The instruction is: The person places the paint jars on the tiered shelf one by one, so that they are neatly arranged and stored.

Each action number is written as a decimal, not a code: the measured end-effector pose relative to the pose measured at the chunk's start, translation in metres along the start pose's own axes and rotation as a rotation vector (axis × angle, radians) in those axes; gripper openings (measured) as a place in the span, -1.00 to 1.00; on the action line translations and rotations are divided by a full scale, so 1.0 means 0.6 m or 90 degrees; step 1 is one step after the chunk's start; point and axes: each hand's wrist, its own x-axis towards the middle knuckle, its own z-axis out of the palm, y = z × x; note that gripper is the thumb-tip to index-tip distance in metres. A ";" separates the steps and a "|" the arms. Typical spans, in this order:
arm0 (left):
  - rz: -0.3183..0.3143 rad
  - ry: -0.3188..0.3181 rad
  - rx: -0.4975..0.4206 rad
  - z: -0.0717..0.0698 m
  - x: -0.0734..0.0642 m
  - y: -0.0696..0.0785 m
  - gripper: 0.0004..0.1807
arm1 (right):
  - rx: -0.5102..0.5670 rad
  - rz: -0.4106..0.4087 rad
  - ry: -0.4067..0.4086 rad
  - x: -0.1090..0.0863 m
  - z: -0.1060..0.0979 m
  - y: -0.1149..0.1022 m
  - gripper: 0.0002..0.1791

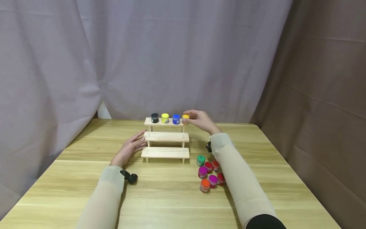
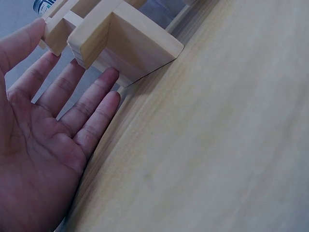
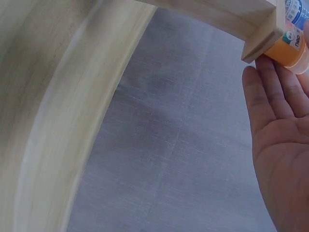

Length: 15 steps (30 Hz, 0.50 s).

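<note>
A small three-tier wooden stand (image 1: 166, 136) stands toward the back of the table. My right hand (image 1: 202, 121) pinches a yellow-orange paint jar (image 1: 186, 117) between thumb and fingers at the right end of the top tier. In the right wrist view this paint jar (image 3: 287, 49) sits right at the shelf's end, beside a blue one. Black (image 1: 154, 118), yellow (image 1: 165, 118) and blue (image 1: 176, 119) paint jars stand left of it in a row. At the stand's left side, my left hand (image 1: 129, 149) has its fingers extended, fingertips right at the shelf ends (image 2: 89, 36).
Several paint jars cluster on the table right of the stand, beside my right forearm: green (image 1: 201, 160), purple (image 1: 202, 172), red (image 1: 208, 167) and orange (image 1: 205, 185) among them. Grey curtains (image 1: 183, 57) hang behind the table's back edge, with a brown one (image 1: 323, 95) along the right.
</note>
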 end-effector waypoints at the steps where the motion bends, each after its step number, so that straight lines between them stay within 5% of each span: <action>1: -0.001 -0.002 -0.002 0.001 0.000 -0.002 -0.31 | 0.001 -0.001 0.003 -0.003 0.000 0.000 -0.41; 11: 0.000 -0.004 0.005 0.005 0.007 -0.010 -0.30 | 0.035 -0.045 0.031 -0.103 -0.033 0.019 -0.52; 15: 0.001 -0.004 0.012 0.003 0.007 -0.006 -0.30 | 0.013 -0.015 -0.078 -0.149 -0.032 0.038 -0.58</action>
